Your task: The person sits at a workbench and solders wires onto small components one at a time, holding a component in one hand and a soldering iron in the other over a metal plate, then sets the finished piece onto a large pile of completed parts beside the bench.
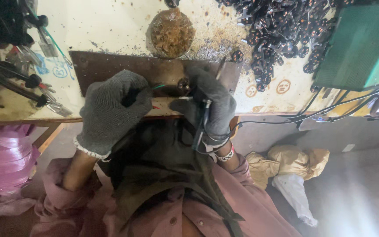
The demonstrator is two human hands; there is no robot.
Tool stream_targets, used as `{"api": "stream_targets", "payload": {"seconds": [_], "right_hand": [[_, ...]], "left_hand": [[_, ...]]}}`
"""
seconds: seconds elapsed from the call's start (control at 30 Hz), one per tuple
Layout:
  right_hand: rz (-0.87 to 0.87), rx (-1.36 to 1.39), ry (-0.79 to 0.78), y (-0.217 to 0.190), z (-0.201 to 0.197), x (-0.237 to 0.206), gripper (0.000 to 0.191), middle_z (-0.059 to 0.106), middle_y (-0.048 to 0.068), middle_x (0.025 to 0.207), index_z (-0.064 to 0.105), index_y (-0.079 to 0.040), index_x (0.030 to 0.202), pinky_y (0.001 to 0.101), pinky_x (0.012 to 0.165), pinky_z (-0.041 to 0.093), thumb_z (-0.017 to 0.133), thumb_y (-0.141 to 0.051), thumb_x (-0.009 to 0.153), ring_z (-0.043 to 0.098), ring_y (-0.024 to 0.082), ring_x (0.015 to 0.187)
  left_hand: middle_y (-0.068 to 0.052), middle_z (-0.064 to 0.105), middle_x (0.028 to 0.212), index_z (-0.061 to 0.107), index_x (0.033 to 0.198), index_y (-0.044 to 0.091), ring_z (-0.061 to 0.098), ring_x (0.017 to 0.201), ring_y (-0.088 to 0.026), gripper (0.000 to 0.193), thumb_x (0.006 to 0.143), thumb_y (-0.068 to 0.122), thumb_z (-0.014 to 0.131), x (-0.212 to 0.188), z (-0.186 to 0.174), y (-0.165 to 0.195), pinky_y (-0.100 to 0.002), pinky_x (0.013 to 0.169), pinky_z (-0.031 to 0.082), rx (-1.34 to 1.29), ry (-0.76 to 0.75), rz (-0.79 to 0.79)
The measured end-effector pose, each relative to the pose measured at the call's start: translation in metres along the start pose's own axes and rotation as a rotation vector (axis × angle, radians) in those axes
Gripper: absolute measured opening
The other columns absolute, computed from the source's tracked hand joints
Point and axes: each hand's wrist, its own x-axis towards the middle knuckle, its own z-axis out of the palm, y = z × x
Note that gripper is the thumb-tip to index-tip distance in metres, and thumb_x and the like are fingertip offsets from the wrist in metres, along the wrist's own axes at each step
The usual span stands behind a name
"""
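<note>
Both my hands wear grey knit gloves and meet over a dark brown metal plate [110, 66] at the front edge of a stained workbench. My left hand [112, 107] is closed around thin red and green wires [158, 86]. My right hand [209, 103] grips a slim dark pen-like tool [200, 129] whose tip points up toward a small round dark part [183, 83] lying on the plate between the hands. The tool's very tip is hidden behind my fingers.
A brownish lumpy ball [171, 33] sits behind the plate. A pile of small black round parts [281, 30] covers the back right, beside a green box [360, 44]. Cables and tools [14, 79] lie at left. Pink bags [3, 158] and tan bags [286, 162] lie below the bench.
</note>
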Motion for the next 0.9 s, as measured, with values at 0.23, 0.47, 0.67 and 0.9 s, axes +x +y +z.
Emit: {"api": "stream_targets", "payload": {"seconds": [0.23,0.47,0.67,0.9], "right_hand": [[0.430,0.482,-0.125,0.031,-0.010,-0.009,0.031,0.077,0.016,0.113,0.069,-0.001,0.128,0.0298,0.078,0.060,0.075,-0.014,0.101,0.075,0.019,0.091],[-0.028,-0.172,-0.125,0.000,-0.005,0.000,0.049,0.074,0.016,0.123,0.064,-0.003,0.130,0.0342,0.088,0.060,0.085,-0.012,0.086,0.076,0.025,0.104],[-0.016,-0.133,-0.087,-0.004,0.010,0.002,0.034,0.077,0.008,0.116,0.069,-0.009,0.122,0.0325,0.087,0.063,0.088,-0.017,0.095,0.080,0.022,0.100],[0.084,-0.199,0.022,0.041,0.001,-0.032,0.020,0.062,0.012,0.087,0.064,-0.010,0.090,0.0323,0.064,0.051,0.079,-0.018,0.080,0.065,0.024,0.070]], "left_hand": [[-0.010,0.073,0.084,0.071,0.099,0.007,0.073,0.071,-0.023,0.013,0.091,0.016,0.078,0.007,-0.006,0.008,-0.035,0.064,0.055,-0.084,-0.057,0.001],[-0.009,0.073,0.084,0.071,0.101,0.009,0.074,0.073,-0.023,0.014,0.092,0.018,0.077,0.006,-0.006,0.005,-0.035,0.065,0.056,-0.114,-0.066,-0.005],[-0.012,0.073,0.087,0.072,0.103,0.009,0.073,0.076,-0.030,0.019,0.090,0.021,0.079,0.009,-0.002,0.004,-0.040,0.066,0.056,-0.012,-0.078,0.075],[-0.011,0.074,0.095,0.072,0.105,0.013,0.073,0.078,-0.032,0.018,0.091,0.024,0.076,0.006,0.007,0.004,-0.042,0.068,0.057,0.110,-0.035,0.158]]}}
